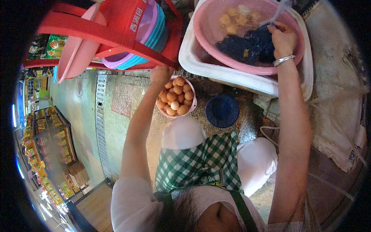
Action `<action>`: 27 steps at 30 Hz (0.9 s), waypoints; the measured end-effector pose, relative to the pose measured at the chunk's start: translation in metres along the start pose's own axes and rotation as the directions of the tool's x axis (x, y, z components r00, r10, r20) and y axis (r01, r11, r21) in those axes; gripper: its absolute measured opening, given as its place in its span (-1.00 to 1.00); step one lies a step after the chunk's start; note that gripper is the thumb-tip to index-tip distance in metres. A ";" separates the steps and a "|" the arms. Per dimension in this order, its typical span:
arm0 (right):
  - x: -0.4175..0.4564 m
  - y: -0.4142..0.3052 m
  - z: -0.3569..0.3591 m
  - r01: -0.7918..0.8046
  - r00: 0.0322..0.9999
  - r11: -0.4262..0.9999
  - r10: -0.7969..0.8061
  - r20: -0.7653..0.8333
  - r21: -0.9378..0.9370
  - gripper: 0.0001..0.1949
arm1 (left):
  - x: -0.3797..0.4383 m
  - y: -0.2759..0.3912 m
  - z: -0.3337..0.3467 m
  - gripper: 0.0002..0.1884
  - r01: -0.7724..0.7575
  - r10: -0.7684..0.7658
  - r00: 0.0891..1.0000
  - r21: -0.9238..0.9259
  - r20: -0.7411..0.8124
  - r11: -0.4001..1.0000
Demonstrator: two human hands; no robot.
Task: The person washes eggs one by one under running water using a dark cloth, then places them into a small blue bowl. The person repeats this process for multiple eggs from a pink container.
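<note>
My right hand (pixel 283 40), with a silver bracelet at the wrist, grips the edge of a dark blue cloth (pixel 246 46) in a pink plastic basin (pixel 252 67). The cloth lies wet in the water. Beside it, several round yellowish things that look like eggs (pixel 233 19) sit underwater. A stream of water (pixel 276 13) falls close to my right fingers. My left hand (pixel 160 74) is curled at the upper left rim of a pink basket (pixel 193 108) of brown eggs (pixel 171 96), against a red frame's corner. Its fingertips are hidden, so its grip is unclear.
The basin rests on a white sink or tub (pixel 188 59). A dark blue plastic basket (pixel 222 111) stands on the wet floor. Stacked basins (pixel 139 59) and a pink basin (pixel 78 46) sit at the red rack (pixel 113 32). A drain grate (pixel 100 116) runs along the floor.
</note>
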State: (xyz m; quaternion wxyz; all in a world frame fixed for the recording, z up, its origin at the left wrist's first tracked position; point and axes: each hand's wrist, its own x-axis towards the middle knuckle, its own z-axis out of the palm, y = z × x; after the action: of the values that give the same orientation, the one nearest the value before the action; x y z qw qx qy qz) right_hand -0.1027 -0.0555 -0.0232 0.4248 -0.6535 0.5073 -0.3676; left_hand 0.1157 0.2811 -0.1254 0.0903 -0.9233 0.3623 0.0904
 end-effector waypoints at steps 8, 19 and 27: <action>0.008 -0.002 -0.007 0.243 0.930 0.968 -0.216 -0.297 0.059 -0.78 | 0.025 0.099 -0.186 -0.89 -0.671 0.267 0.489 -0.162 -0.831 0.724; -0.014 -0.029 0.001 0.075 0.993 0.977 -0.091 -0.074 -0.198 -0.62 | 0.170 0.196 -0.106 -0.61 -0.427 0.341 0.857 -0.162 -0.386 0.890; 0.000 0.005 0.006 0.155 0.951 0.934 -0.054 0.304 -0.322 -0.75 | 0.159 0.205 -0.127 -0.66 -0.411 0.416 0.909 -0.209 -0.024 0.887</action>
State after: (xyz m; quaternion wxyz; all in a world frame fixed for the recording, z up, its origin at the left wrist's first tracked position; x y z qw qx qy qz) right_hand -0.0993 -0.0552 -0.0303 0.3544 -0.7902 0.4597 -0.1965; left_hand 0.1027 -0.0001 -0.0601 -0.0248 -0.8282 0.5380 0.1553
